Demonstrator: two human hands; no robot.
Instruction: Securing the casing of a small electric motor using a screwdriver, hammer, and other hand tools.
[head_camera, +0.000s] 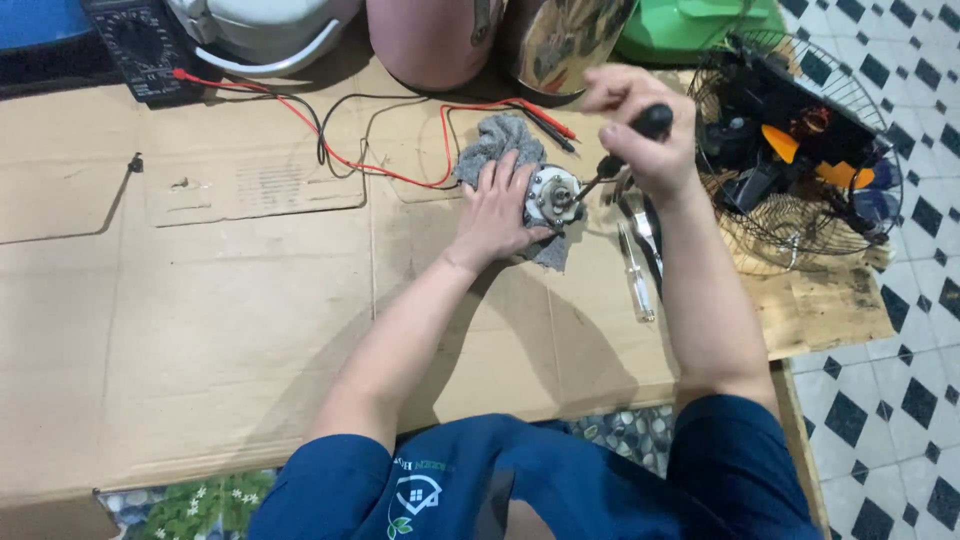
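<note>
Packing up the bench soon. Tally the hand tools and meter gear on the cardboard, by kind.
Screwdrivers: 2, one in the right hand on the motor, one clear-handled screwdriver lying on the cardboard
Multimeter: 1
Test leads: 2, red lead and black lead
Total: 5

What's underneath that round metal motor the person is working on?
A crumpled grey rag lies under the motor, on the flattened cardboard. The left hand covers the motor's left side, so the rag there is hidden. The right hand holds a screwdriver to it.
</note>
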